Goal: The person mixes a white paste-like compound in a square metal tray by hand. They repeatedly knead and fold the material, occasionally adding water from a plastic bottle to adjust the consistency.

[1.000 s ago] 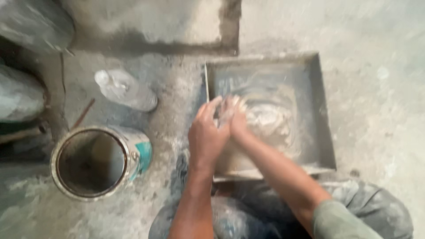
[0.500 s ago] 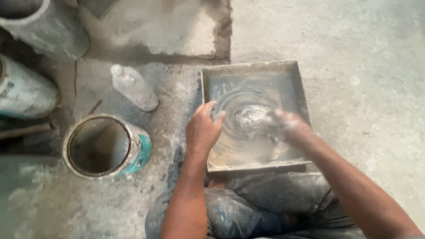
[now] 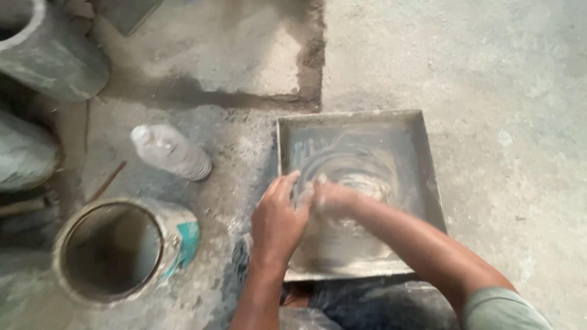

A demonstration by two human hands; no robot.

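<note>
Dust is coating nearly everything in the head view, the only one on offer. A square metal tray (image 3: 358, 119) is lying flat on the concrete floor (image 3: 489, 73), directly in front of the person's knees, its near edge running crosswise to the body and its sides running straight away from it. Grey powder with curved smear marks is covering the tray's bottom.

The left hand (image 3: 278, 220) is resting at the tray's left wall, fingers spread and reaching over the rim onto the inner surface, clamped on nothing. The right hand (image 3: 330, 198) is lying inside the tray just beside it, the two hands touching or nearly so; it is blurred, so I cannot tell whether its fingers are curled or flat, nor whether it is holding anything. The right forearm is crossing the tray's near right corner, so the right hand is sitting deeper in the tray, while the left is keeping to the edge.

Left of the tray, a clear plastic bottle (image 3: 171, 153) is lying on its side, well apart from the hands. Nearer the person, an open paint bucket (image 3: 180, 241) is standing upright. Two grey concrete pipes (image 3: 55, 61) are lying at the far left.
</note>
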